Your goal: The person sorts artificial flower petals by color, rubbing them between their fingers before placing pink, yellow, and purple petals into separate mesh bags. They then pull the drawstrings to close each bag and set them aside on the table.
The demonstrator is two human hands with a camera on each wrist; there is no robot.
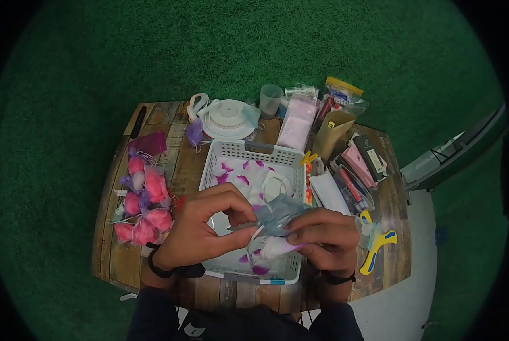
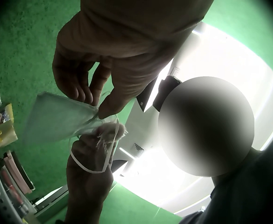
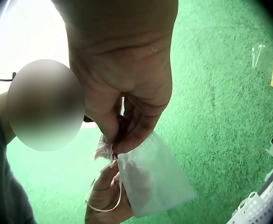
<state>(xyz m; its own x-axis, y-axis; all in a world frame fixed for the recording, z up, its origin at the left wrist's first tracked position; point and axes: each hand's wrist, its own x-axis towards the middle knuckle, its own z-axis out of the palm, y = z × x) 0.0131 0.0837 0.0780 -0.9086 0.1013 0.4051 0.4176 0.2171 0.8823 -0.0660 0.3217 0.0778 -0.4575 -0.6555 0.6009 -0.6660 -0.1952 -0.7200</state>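
Observation:
Over the white basket (image 1: 206, 170), both hands work at a small sheer pale blue drawstring bag (image 1: 280, 211). My left hand (image 1: 206, 227) pinches the bag's mouth between thumb and fingertips. A thin white ribbon loop (image 2: 87, 171) hangs from that edge. In my right hand (image 1: 325, 236), fingers and thumb grip white-and-purple petals (image 1: 274, 248) at the bag's opening. Through the bag (image 3: 169, 186), a pinkish patch shows in the right wrist view. More white-and-purple petals (image 1: 242, 180) lie scattered in the basket, beside a white ribbon bundle (image 1: 276, 184).
Filled pink bags (image 1: 157, 184) are heaped on the wooden table (image 1: 178, 148) at left. A white round ribbon spool (image 1: 228, 119) and a clear cup (image 1: 271, 99) stand behind the basket. Packets, a brown paper bag (image 1: 331, 136) and a yellow-blue tool (image 1: 374, 250) lie at right.

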